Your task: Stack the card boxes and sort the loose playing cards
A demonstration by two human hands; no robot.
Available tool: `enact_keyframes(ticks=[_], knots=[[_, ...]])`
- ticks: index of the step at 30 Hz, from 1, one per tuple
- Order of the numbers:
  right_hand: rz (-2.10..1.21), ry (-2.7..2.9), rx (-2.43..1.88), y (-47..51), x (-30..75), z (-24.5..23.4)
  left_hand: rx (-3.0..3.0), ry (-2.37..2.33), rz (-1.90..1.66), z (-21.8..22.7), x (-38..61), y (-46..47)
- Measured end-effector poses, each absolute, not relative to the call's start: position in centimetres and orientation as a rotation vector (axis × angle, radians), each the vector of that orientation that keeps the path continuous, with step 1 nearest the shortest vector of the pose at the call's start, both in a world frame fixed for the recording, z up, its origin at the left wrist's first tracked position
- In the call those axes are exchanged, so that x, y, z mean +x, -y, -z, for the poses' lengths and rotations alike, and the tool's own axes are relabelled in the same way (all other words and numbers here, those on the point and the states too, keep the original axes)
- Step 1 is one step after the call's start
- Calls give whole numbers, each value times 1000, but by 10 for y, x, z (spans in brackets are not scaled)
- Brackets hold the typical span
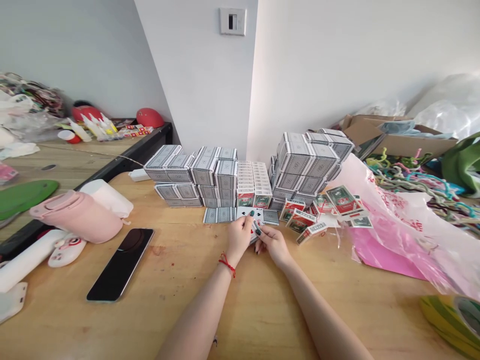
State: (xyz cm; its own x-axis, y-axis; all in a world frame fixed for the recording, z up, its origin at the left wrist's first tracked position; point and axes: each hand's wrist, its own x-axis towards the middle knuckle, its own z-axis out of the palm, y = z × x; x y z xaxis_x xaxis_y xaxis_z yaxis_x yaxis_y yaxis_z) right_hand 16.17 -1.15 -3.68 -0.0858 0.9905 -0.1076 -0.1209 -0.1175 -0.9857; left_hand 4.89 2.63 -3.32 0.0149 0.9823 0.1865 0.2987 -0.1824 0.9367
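Both my hands meet at the middle of the wooden table (210, 300). My left hand (240, 236), with a red string on the wrist, is closed on a small fan of playing cards (250, 216), face up. My right hand (273, 241) pinches the same cards from the right side. Face-down cards (219, 215) lie in a row on the table just beyond my fingers. Behind them stand stacks of card decks (204, 175) against the wall, and a taller pile of decks (307, 162) to the right.
A black phone (120, 262) lies flat at the left, beside a pink bottle (77, 215) on its side. Loose red-and-green card boxes (318, 212) and a pink plastic bag (393, 235) lie at the right. A cardboard box (390, 135) and coloured cords (416, 182) sit behind them.
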Motion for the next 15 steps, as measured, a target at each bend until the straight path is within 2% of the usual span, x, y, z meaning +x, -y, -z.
enact_keyframes(ticks=[6, 15], knots=[[-1431, 878, -1000, 7, 164, 39, 1262, -1106, -1206, 34, 47, -25], [-1397, 1058, -1092, 12, 162, 35, 1656, -1296, -1172, 31, 47, -25]])
